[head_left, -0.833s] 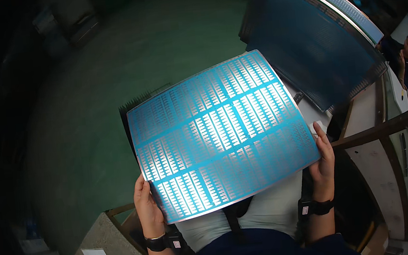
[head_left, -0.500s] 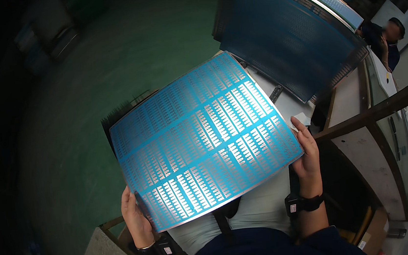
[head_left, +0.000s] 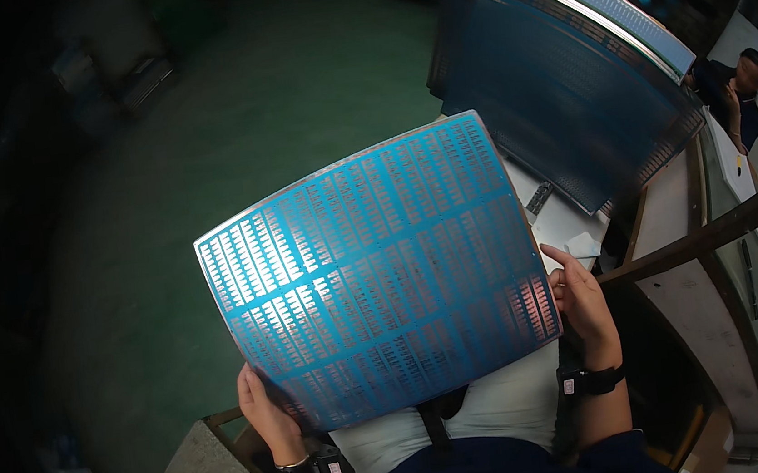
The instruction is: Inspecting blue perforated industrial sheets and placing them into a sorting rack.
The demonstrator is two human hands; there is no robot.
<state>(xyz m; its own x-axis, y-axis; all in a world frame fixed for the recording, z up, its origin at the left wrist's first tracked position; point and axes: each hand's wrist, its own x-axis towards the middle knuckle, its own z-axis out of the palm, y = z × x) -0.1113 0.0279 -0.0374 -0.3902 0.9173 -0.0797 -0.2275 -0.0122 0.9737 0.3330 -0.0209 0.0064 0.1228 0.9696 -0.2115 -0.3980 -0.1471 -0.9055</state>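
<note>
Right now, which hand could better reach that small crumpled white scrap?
Probably the right hand: it's nearer the scrap, whereas the left hand is at the opposite edge of the rectangular blue patterned panel.

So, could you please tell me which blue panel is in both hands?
The nearer panel, held between left hand and right hand; the darker panel beyond is untouched.

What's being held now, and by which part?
A blue-patterned panel, by its side edges: left hand low on the left, right hand low on the right.
</note>
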